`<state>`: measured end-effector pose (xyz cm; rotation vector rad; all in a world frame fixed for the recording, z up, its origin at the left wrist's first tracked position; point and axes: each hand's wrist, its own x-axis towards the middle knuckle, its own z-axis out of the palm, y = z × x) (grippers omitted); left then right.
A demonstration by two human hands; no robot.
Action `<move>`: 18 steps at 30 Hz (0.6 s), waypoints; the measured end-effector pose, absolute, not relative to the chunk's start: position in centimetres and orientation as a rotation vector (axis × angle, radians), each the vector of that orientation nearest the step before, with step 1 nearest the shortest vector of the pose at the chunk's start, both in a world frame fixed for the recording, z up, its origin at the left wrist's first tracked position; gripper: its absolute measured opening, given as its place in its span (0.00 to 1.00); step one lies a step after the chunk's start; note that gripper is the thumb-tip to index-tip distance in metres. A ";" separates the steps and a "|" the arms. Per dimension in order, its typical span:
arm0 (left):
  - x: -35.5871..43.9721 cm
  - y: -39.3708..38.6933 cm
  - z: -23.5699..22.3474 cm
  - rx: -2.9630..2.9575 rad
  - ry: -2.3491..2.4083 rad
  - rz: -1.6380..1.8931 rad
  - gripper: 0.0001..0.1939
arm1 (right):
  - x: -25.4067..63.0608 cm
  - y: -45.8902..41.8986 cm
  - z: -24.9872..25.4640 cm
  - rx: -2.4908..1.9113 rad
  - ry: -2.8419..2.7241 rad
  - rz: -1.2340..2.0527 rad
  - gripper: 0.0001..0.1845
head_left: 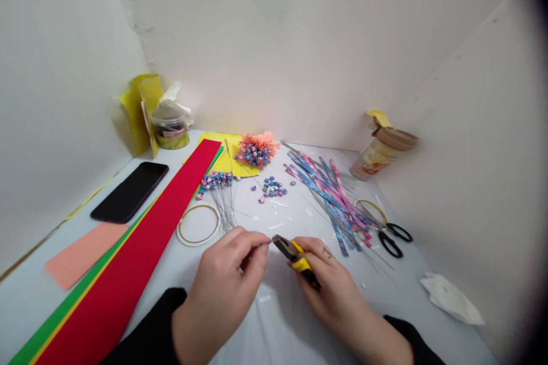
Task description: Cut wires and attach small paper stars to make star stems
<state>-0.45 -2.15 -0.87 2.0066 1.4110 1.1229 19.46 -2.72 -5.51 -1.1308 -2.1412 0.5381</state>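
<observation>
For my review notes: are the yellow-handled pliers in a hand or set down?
In a hand: the right hand grips the yellow-handled pliers around their handles.

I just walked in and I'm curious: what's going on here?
A person is working at a table with both hands. The right hand holds yellow-handled pliers, their tip beside the left hand, whose fingers pinch together. Colorful strips, beaded wires, scissors, a red sheet and a phone lie around them.

contents of left fingers (pixel 252 240) hidden, red sheet (pixel 137 245) cut off
</observation>
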 end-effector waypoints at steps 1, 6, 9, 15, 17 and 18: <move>-0.5 -2.2 -0.9 2.008 1.410 1.116 0.06 | 19.5 -2.7 -5.4 -1.127 -2.130 0.572 0.19; -0.7 -2.1 -0.7 2.056 1.361 1.085 0.08 | 19.3 -2.6 -3.8 -1.086 -2.039 0.967 0.11; -0.8 -2.0 -0.4 2.062 1.315 1.097 0.08 | 19.2 -2.6 -2.5 -1.038 -1.962 1.325 0.07; -1.1 -1.8 -0.3 2.016 1.301 1.125 0.07 | 19.9 -2.4 -1.8 -0.988 -1.754 1.708 0.11; -1.3 -1.6 -0.3 1.996 1.312 1.113 0.08 | 20.1 -2.4 -1.7 -0.983 -1.695 1.727 0.13; -1.3 -1.6 -0.3 1.992 1.303 1.108 0.08 | 20.1 -2.5 -1.6 -0.964 -1.651 1.794 0.14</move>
